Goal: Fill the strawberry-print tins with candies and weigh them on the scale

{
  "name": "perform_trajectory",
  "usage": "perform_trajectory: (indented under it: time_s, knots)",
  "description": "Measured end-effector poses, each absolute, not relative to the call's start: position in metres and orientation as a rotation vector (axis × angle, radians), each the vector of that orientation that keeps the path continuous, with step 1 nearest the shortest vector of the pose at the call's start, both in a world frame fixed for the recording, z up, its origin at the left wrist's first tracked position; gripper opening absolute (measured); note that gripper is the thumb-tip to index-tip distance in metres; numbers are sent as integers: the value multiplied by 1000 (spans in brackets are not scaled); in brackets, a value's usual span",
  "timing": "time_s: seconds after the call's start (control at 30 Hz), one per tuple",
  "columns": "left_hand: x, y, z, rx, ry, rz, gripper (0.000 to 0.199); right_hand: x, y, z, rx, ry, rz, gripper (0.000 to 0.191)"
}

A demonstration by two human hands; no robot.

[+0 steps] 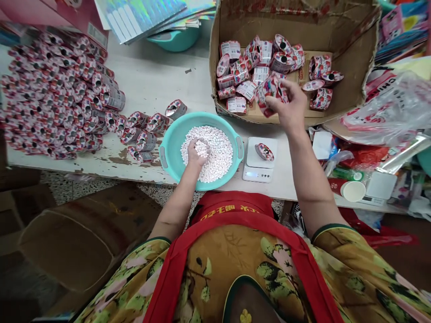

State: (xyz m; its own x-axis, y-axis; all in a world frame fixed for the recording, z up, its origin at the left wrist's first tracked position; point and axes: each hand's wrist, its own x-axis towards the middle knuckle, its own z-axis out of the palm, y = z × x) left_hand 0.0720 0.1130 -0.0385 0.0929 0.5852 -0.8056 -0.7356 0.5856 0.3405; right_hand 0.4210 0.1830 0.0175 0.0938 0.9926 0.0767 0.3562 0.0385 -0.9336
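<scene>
A teal basin (167, 140) on the table contains many small white candies (220, 157). Inside it my left hand (198, 151) is cupped around some of the candies, palm up. My right hand (292, 104) grips a red and pink printed packet (269, 95) above the front edge of an open cardboard box (323, 24). Several similar printed packets (239, 71) lie in that box. Right of the basin stands a white digital scale (257, 174), with one printed packet (264, 152) on its plate.
Many packets (60, 98) are stacked at the table's left, with several loose ones (146, 139) beside the basin. Shiny sheets (144, 15) lie at the back. Plastic bags (397, 107) and a paper cup (353, 191) are at the right.
</scene>
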Motion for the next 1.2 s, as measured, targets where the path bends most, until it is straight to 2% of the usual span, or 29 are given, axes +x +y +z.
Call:
perform_trajectory:
  time_s: [0.13, 0.3, 0.37, 0.57, 0.73, 1.0, 1.2]
  knots:
    - [75, 115, -16, -179, 1053, 1001, 31, 358, 115, 38, -1329, -1201, 953, 63]
    - [83, 104, 48, 71, 991, 1121, 30, 273, 70, 14, -1462, -1194, 1228, 46]
    - [95, 99, 60, 238, 1006, 1233, 31, 249, 65, 4, -1482, -1291, 1269, 41]
    - [117, 98, 41, 557, 1122, 1507, 41, 217, 69, -2, -1526, -1509, 1196, 37]
    - [117, 105, 34, 618, 1358, 1481, 51, 216, 73, 3, -1569, -1573, 1116, 34]
    - [121, 115, 36, 626, 1301, 1458, 53, 220, 77, 15, -1645, -1636, 1074, 22]
    - [126, 118, 44, 572, 1233, 1447, 55, 226, 79, 20, -1622, -1604, 1109, 30]
